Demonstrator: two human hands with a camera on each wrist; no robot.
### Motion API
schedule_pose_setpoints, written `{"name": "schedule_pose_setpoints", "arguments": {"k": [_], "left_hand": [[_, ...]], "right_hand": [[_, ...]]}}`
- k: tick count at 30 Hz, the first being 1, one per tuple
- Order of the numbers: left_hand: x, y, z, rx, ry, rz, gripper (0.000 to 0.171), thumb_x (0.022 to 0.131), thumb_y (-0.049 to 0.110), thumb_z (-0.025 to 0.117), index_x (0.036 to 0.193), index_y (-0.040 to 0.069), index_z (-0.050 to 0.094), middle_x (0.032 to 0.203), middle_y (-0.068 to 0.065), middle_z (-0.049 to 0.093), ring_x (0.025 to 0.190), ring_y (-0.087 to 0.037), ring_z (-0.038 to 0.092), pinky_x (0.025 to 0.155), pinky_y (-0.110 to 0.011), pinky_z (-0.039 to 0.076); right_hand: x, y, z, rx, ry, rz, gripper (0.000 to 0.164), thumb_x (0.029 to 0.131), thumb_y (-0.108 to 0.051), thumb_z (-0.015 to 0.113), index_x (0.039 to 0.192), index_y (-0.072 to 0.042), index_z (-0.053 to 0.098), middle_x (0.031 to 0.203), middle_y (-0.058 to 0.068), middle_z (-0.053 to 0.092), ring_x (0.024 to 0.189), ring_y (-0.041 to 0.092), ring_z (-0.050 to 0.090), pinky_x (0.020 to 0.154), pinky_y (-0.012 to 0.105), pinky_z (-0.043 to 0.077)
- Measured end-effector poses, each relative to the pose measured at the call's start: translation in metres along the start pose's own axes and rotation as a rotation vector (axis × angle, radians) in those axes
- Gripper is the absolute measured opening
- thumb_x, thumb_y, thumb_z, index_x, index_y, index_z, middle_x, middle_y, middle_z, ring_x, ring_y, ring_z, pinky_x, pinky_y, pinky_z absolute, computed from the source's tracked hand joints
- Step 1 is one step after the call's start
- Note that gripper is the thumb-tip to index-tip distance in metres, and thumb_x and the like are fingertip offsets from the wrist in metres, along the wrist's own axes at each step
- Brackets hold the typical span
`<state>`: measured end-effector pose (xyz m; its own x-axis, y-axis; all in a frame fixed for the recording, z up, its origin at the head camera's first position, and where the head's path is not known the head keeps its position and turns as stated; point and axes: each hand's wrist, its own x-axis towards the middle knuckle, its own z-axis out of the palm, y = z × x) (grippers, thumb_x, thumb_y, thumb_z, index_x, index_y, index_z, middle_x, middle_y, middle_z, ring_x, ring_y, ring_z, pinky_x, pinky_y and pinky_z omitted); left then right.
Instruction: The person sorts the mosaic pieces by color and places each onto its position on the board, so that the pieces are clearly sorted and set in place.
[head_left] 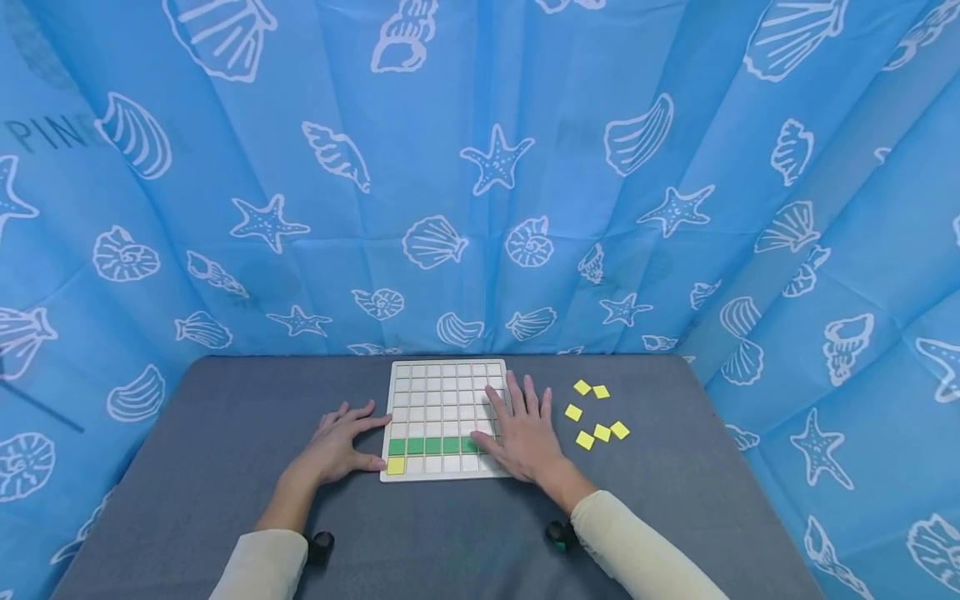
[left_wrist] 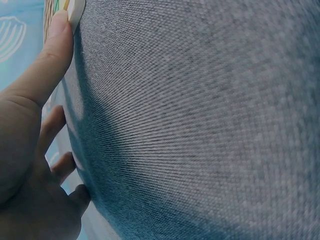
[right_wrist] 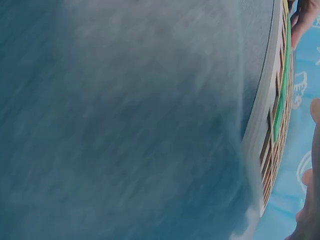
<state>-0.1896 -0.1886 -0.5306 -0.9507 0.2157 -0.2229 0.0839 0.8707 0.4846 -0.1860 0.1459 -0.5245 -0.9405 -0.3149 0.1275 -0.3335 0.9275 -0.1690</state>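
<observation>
A white grid board (head_left: pixel 442 412) lies on the table in the head view. Green square tiles (head_left: pixel 432 446) line its second row from the front, and one yellow tile (head_left: pixel 395 466) fills the front left cell. My left hand (head_left: pixel 337 446) is at the board's left side, thumb and index fingertips right at the edge, the other fingers spread over the cloth. The left wrist view shows the thumb (left_wrist: pixel 60 45) against the board's corner. Over the board's right part my right hand (head_left: pixel 528 442) stretches with spread fingers, covering some cells. Neither hand grips a tile.
Several loose yellow tiles (head_left: pixel 573 412) lie on the grey tablecloth (head_left: pixel 660 483) to the right of my right hand. A blue curtain (head_left: pixel 480 208) with white shell and starfish prints hangs behind the table and along its sides.
</observation>
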Motion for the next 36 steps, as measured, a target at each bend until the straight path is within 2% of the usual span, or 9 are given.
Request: {"name": "schedule_pose_setpoints", "arguments": {"k": [7, 15, 24, 29, 31, 36], "left_hand": [[0.0, 0.001, 0.0, -0.009, -0.004, -0.001, 0.089, 0.07, 0.054, 0.087, 0.15, 0.033, 0.053, 0.168, -0.008, 0.032, 0.157, -0.048, 0.01, 0.12, -0.075, 0.012], [0.001, 0.0, -0.001, -0.006, -0.005, 0.006, 0.089, 0.071, 0.055, 0.087, 0.15, 0.033, 0.053, 0.169, -0.007, 0.032, 0.157, -0.049, 0.01, 0.12, -0.076, 0.013], [0.002, -0.003, 0.001, 0.0, -0.004, 0.001, 0.09, 0.07, 0.058, 0.086, 0.15, 0.034, 0.052, 0.169, -0.007, 0.032, 0.157, -0.049, 0.01, 0.119, -0.076, 0.013], [0.001, -0.003, 0.001, 0.001, -0.005, 0.004, 0.09, 0.07, 0.059, 0.085, 0.15, 0.035, 0.052, 0.169, -0.006, 0.031, 0.157, -0.049, 0.009, 0.119, -0.076, 0.013], [0.001, -0.002, 0.001, -0.003, -0.006, 0.005, 0.09, 0.07, 0.059, 0.085, 0.15, 0.035, 0.052, 0.169, -0.007, 0.031, 0.157, -0.049, 0.009, 0.119, -0.076, 0.013], [0.0, -0.002, 0.0, -0.012, -0.004, 0.006, 0.09, 0.07, 0.059, 0.085, 0.15, 0.034, 0.052, 0.169, -0.007, 0.031, 0.157, -0.049, 0.009, 0.119, -0.077, 0.012]], "right_hand": [[-0.003, 0.025, 0.007, 0.019, 0.034, 0.037, 0.083, 0.097, -0.069, 0.047, 0.162, -0.022, 0.028, 0.171, 0.019, 0.015, 0.157, 0.049, 0.015, 0.12, 0.077, 0.01], [-0.008, 0.044, -0.002, 0.034, 0.016, 0.115, 0.083, 0.097, -0.066, 0.05, 0.162, -0.02, 0.028, 0.171, 0.021, 0.013, 0.157, 0.05, 0.013, 0.119, 0.078, 0.008], [-0.019, 0.068, -0.007, 0.023, 0.019, 0.177, 0.084, 0.097, -0.065, 0.052, 0.162, -0.018, 0.029, 0.171, 0.022, 0.015, 0.157, 0.049, 0.015, 0.121, 0.075, 0.011], [-0.026, 0.079, -0.007, 0.04, 0.029, 0.207, 0.082, 0.097, -0.062, 0.056, 0.161, -0.016, 0.032, 0.168, 0.024, 0.021, 0.155, 0.05, 0.021, 0.12, 0.076, 0.013], [-0.028, 0.083, -0.006, 0.051, 0.038, 0.222, 0.081, 0.098, -0.059, 0.058, 0.16, -0.014, 0.033, 0.166, 0.025, 0.024, 0.153, 0.049, 0.024, 0.12, 0.074, 0.015], [-0.032, 0.092, -0.006, 0.065, 0.065, 0.249, 0.076, 0.098, -0.053, 0.061, 0.157, -0.011, 0.037, 0.157, 0.028, 0.035, 0.138, 0.049, 0.041, 0.109, 0.067, 0.037]]}}
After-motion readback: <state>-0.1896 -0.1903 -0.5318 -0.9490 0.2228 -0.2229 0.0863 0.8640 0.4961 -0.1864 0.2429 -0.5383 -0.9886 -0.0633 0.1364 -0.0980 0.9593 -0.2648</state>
